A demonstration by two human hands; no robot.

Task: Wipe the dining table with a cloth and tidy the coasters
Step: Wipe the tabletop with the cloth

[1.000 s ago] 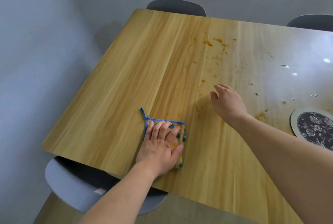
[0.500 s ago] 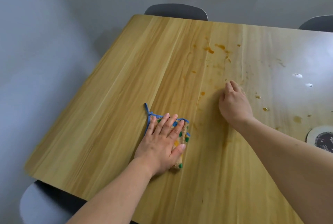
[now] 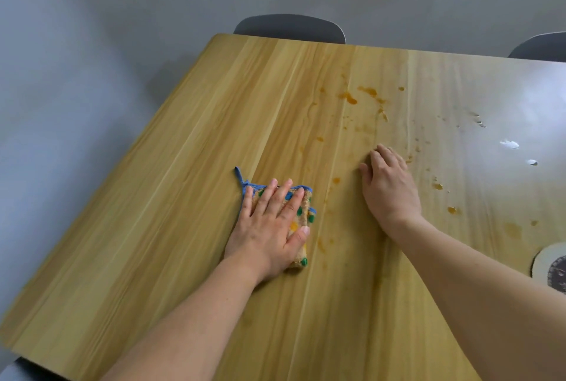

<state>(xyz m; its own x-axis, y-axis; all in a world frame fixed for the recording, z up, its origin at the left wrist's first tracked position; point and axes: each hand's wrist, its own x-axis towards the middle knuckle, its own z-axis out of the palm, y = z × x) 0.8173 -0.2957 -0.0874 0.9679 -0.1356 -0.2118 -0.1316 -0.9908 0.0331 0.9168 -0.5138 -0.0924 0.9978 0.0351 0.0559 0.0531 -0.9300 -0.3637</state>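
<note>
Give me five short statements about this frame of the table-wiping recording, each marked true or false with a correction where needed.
1. The left hand presses flat on the folded cloth. True.
2. The right hand holds a coaster. False: it rests on the bare wooden table, holding nothing.
3. Orange stains lie on the table beyond the right hand. True.
4. The cloth covers the round coaster. False: the coaster lies apart at the right edge of the view, partly cut off.
5. All the stains near the cloth are wiped away. False: an orange smear remains just right of the cloth.
</note>
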